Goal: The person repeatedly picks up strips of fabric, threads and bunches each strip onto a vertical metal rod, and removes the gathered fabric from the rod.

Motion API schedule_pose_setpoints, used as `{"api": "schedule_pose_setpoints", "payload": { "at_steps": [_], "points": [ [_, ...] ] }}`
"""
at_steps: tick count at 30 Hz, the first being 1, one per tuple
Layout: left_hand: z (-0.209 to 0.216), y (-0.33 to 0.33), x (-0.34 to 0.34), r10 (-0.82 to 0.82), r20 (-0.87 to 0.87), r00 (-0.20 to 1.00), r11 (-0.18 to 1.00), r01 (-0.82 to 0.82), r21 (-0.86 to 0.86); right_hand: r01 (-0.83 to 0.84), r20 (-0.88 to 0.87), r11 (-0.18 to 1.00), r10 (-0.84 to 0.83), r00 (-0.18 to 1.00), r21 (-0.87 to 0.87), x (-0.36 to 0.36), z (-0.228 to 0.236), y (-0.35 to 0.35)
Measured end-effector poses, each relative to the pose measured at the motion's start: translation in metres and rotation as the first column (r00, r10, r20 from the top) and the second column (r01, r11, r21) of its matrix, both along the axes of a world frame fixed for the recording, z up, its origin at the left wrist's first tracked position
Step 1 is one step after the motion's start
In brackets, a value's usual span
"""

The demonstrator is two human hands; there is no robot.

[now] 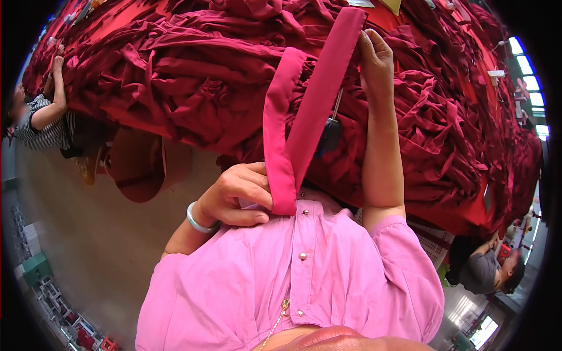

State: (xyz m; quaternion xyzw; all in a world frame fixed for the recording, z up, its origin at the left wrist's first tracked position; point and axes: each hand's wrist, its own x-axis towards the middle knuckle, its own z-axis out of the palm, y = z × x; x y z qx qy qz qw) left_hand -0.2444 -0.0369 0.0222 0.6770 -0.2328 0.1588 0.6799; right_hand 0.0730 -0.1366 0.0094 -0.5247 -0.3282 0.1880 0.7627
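Here's one crimson strip (319, 96) in two lengths, running between both hands: right hand (377, 55) pinching its far end, left hand (237, 190) clamped on its near edge, one pale bracelet (194, 219) at that wrist. Beyond spreads heaped red cloth (211, 82); two co-workers (44, 123), one either side.

A long crimson cloth strip (325, 93) forms a narrow V mid-scene — its two limbs meet at the near end, the right one straight and reaching farther, the left one brighter and gently curved.
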Motion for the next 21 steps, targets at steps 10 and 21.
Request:
{"api": "schedule_pose_setpoints", "payload": {
  "at_steps": [10, 21],
  "points": [
    [-0.016, 0.004, -0.012, 0.052, -0.154, 0.987, 0.998, -0.055, -0.014, 0.066, 0.019, 0.998, -0.066, 0.998, -0.001, -0.006, 0.002, -0.001],
    [-0.012, -0.005, -0.044, -0.048, -0.407, 0.912, 0.873, -0.159, -0.46, 0.062, -0.021, 0.998, -0.061, 0.998, 0.015, -0.01, 0.006, 0.001]
  ]
}}
